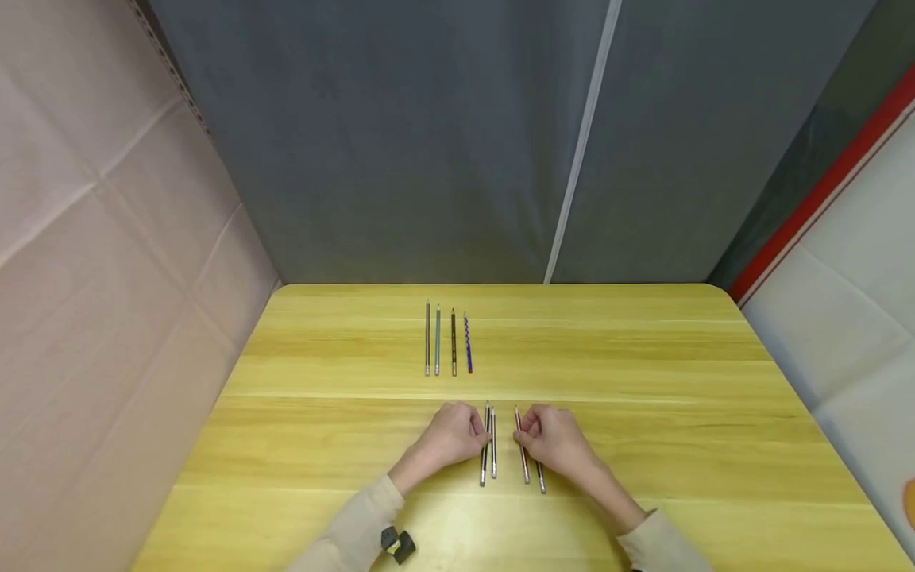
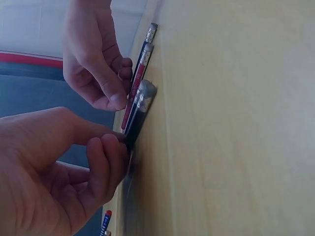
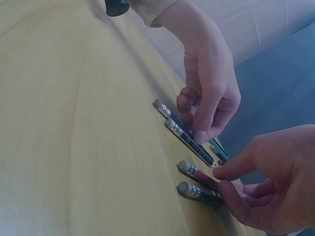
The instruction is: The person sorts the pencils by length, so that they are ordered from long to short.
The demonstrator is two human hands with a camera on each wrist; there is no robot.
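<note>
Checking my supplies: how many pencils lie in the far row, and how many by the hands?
Far-row pencils: 4
Pencils by the left hand: 2
Pencils by the right hand: 2
Total: 8

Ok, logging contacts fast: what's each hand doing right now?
Left hand: fingertips curled onto the left pencil pair.
Right hand: fingertips curled onto the right pencil pair.

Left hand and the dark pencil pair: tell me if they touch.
Touching: the right wrist view shows the left hand with fingertips on the dark pencils.
</note>
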